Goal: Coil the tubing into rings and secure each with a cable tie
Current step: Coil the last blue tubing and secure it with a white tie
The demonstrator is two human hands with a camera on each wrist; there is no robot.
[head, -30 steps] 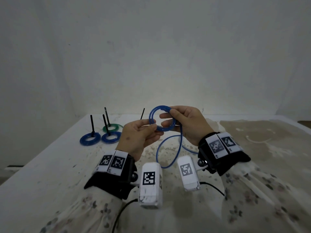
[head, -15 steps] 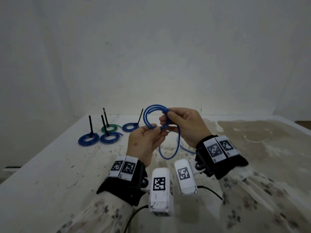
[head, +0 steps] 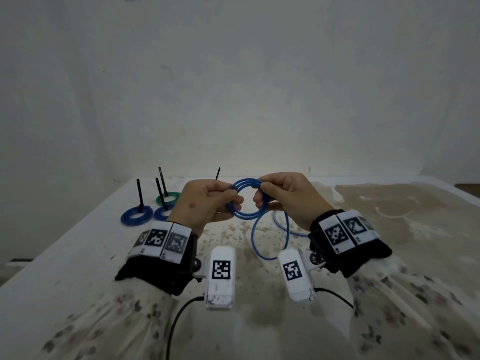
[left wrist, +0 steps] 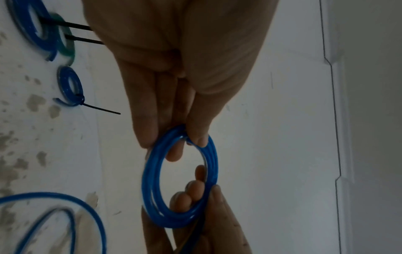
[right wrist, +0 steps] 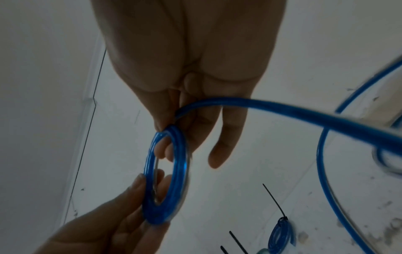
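A coil of blue tubing with about three turns hangs in the air above the table between both hands. My left hand pinches its left side between thumb and fingers, and my right hand pinches the right side. The loose tail drops from the right hand in a loop to the table. The left wrist view shows the coil with left fingertips on top and the right hand below. In the right wrist view the coil stands edge-on, and the tail runs off to the right.
Finished rings with upright black cable ties lie at the back left of the white table: two blue rings and a green ring. Another tie tip shows behind my left hand. A stained patch covers the table's right side.
The coil has gained a turn and tilted flatter towards me. The left hand shifted left on the coil, so the hands now grip opposite sides. The loose loop hangs lower.
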